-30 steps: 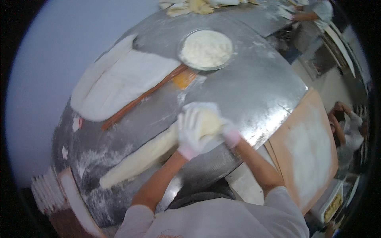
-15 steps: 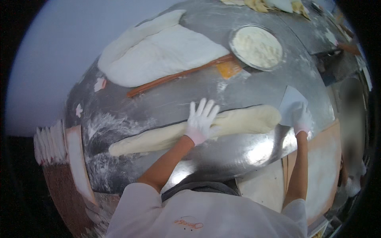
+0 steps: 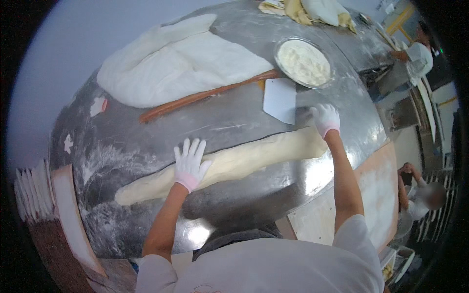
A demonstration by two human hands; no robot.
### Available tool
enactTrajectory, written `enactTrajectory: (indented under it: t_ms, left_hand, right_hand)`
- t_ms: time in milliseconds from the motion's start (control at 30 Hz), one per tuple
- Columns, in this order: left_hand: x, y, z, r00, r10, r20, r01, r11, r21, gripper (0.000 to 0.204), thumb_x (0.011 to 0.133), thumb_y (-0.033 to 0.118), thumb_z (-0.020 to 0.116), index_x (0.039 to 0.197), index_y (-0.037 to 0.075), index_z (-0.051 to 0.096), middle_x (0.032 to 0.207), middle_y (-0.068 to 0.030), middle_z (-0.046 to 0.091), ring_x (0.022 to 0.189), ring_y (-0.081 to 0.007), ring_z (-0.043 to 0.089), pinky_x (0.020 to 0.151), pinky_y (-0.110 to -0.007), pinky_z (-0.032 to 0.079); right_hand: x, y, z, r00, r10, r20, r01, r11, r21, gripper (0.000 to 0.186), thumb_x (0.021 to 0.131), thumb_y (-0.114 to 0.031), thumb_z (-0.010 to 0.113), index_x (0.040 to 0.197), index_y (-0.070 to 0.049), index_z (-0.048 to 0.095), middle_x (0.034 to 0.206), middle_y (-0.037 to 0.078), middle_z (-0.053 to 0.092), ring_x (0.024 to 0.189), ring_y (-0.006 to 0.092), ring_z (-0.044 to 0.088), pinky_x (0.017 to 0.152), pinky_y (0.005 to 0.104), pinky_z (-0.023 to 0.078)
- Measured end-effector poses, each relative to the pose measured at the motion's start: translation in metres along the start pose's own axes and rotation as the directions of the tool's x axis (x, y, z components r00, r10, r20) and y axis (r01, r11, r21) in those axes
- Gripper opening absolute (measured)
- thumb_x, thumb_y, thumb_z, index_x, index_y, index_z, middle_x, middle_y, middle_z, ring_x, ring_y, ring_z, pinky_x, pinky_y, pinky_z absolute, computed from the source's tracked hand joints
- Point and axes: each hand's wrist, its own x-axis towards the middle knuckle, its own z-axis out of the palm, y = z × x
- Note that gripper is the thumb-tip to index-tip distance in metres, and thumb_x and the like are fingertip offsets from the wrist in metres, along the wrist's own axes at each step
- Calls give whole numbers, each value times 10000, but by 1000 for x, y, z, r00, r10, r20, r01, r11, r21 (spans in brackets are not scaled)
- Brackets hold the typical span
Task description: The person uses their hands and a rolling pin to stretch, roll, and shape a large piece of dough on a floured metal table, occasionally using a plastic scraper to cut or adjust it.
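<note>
My left hand (image 3: 189, 163) flat, grip open, on long dough roll (image 3: 234, 163). My right hand (image 3: 325, 118) open, fingers resting on white scraper (image 3: 280, 100), steel worktop (image 3: 234, 122).

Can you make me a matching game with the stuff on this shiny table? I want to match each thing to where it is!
Things:
1. long pale dough roll
2. round metal bowl of white flour
3. flat white plastic scraper
4. long brown wooden rolling pin

Places:
A. beside the gloved right hand, just left of it
B. under the flat gloved left hand
C. along the near edge of the big white dough sheet
D. at the far side of the table, beyond the scraper

Pairs: 1-B, 2-D, 3-A, 4-C
</note>
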Motion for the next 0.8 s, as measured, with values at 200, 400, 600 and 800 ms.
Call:
enactTrajectory:
  t_ms: [200, 400, 600, 800]
  left_hand:
    - [-18, -37, -6, 998, -26, -52, 28, 999, 34, 626, 822, 432, 596, 1332, 93, 464, 1352, -118, 468, 1309, -333, 355, 1051, -578, 236]
    - [-34, -75, -8, 998, -67, -19, 67, 998, -18, 624, 825, 473, 582, 1298, 77, 481, 1218, -119, 547, 1163, -297, 483, 990, -461, 348]
    - [-43, -113, 0, 985, -158, 74, 165, 982, -95, 556, 792, 464, 614, 1171, 61, 558, 992, -127, 577, 975, -313, 549, 846, -441, 430]
    - [-64, -165, 10, 935, 284, -214, -269, 958, 96, 396, 794, 469, 630, 941, 101, 647, 876, -66, 580, 900, -251, 557, 795, -389, 452]
  right_hand:
    - [-18, -173, -8, 877, -478, -48, 455, 796, 399, 456, 840, -397, 607, 1157, -69, 599, 1122, 148, 606, 1067, 322, 558, 917, 432, 434]
    - [-57, -342, 30, 749, -634, 191, 536, 750, 388, 679, 766, -558, 644, 1205, -49, 547, 1103, 151, 570, 1079, 317, 530, 917, 441, 413]
    - [-55, -379, 66, 805, -589, 67, 530, 766, 364, 468, 787, -473, 649, 1064, -99, 601, 1036, 112, 581, 994, 288, 569, 836, 406, 462]
    - [-78, -357, 73, 676, -703, -221, 730, 598, 330, 361, 731, -380, 715, 1000, -149, 646, 950, 82, 607, 889, 273, 581, 792, 415, 475]
